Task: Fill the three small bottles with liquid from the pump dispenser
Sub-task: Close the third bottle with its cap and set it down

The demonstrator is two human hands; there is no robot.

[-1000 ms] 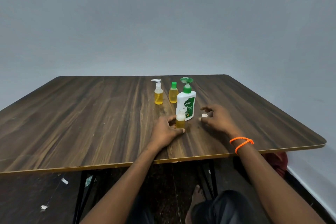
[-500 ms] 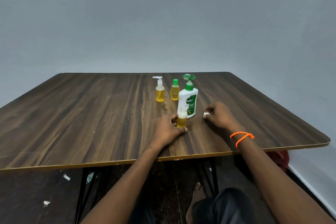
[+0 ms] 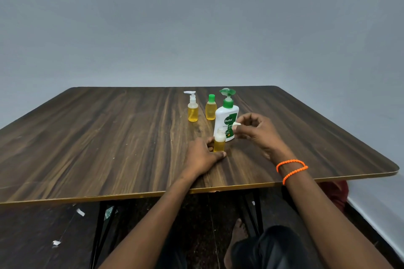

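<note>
A white pump dispenser (image 3: 225, 117) with a green pump head stands on the wooden table (image 3: 109, 137). Directly in front of it stands a small uncapped bottle (image 3: 219, 142) of yellow liquid, and my left hand (image 3: 202, 155) holds it at its base. My right hand (image 3: 254, 131) is raised just right of the dispenser and pinches a small white cap (image 3: 236, 124) between thumb and fingers, above and right of the open bottle. Behind, to the left, stand a small bottle with a white pump (image 3: 192, 108) and a small bottle with a green cap (image 3: 211, 109), both holding yellow liquid.
The table's front edge runs just below my wrists, and its right corner is rounded. Black table legs (image 3: 98, 231) and scraps of paper (image 3: 80, 212) on the dark floor show beneath. A grey wall stands behind the table.
My right hand picked the white cap off the table and lifted it leftward toward the open bottle. My left hand kept holding the small bottle.
</note>
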